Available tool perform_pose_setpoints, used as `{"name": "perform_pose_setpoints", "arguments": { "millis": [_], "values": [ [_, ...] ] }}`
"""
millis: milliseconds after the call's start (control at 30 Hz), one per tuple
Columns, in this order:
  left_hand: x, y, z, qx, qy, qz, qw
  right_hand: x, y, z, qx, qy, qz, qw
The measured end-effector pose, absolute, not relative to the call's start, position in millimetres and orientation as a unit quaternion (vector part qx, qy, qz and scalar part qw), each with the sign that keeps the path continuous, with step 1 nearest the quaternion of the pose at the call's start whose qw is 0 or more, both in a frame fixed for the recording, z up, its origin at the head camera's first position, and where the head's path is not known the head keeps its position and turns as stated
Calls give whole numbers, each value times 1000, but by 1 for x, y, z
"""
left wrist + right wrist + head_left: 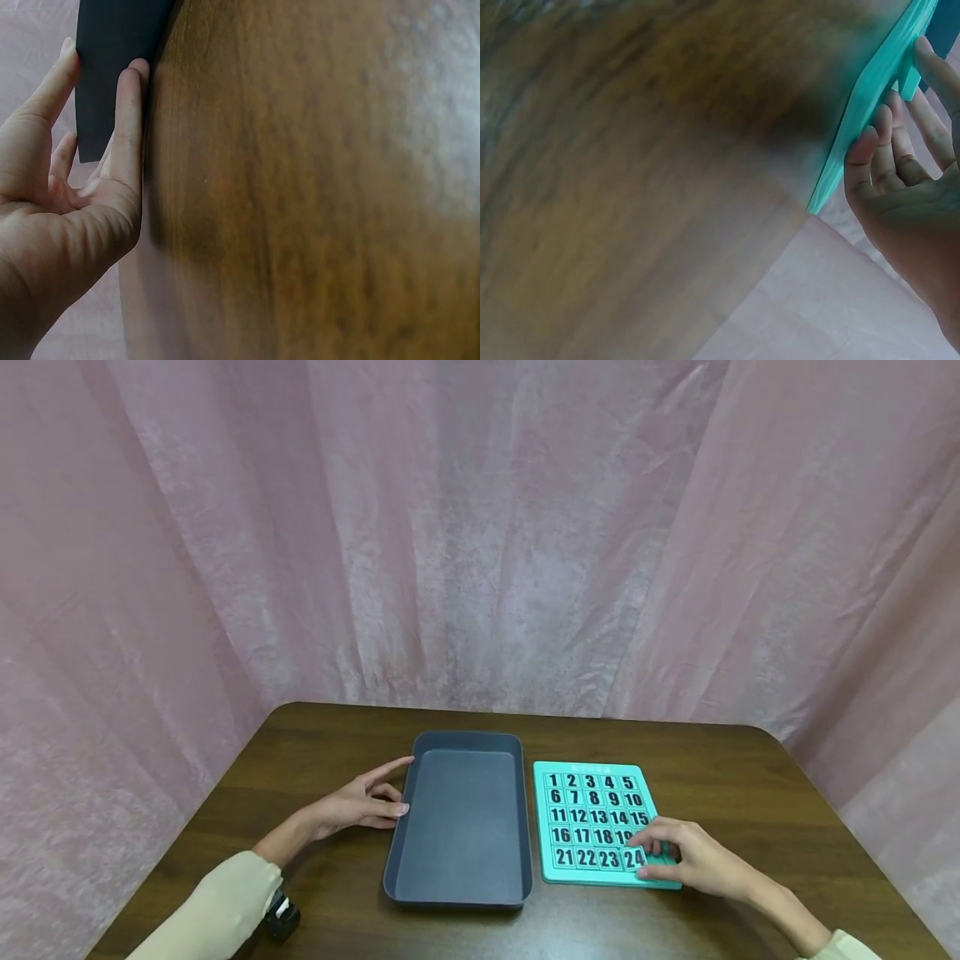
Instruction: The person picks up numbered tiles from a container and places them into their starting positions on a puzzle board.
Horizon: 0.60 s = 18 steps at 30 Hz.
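A dark grey rectangular tray (465, 827) lies in the middle of the table. My left hand (348, 810) is at its left side, fingers spread, with the fingertips on the rim and outer wall; the left wrist view shows the thumb and fingers along the dark wall (112, 45). Right of the tray lies a turquoise number puzzle board (543, 847) with tiles in rows from 1 to 24. My right hand (701, 856) is over its lower right corner and pinches the number tile 24 (633, 857). In the right wrist view that turquoise tile (909, 79) stands tilted up from the board between thumb and fingers.
The brown wooden table (337, 735) has rounded far corners. Pink curtains (480, 543) hang behind it and along both sides. A small black device (283, 917) is strapped at the left wrist. A narrow strip of table separates tray and board.
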<state>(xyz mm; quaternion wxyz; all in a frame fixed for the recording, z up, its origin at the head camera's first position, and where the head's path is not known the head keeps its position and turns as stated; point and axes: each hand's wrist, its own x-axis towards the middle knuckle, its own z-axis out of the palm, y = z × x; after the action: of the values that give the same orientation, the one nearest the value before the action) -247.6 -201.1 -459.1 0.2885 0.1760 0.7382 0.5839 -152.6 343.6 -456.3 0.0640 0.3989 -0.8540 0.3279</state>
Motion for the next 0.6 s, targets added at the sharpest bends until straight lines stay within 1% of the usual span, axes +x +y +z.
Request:
{"name": "perform_pose_setpoints", "arguments": {
  "millis": [333,600],
  "values": [
    [-248,-203,-456,184,736,583,291,-154,338,-456,405,-854,319,71],
    [-247,-202,-459,176,732,589,293,-153,341,-453,381,-863,328,40]
  ]
}}
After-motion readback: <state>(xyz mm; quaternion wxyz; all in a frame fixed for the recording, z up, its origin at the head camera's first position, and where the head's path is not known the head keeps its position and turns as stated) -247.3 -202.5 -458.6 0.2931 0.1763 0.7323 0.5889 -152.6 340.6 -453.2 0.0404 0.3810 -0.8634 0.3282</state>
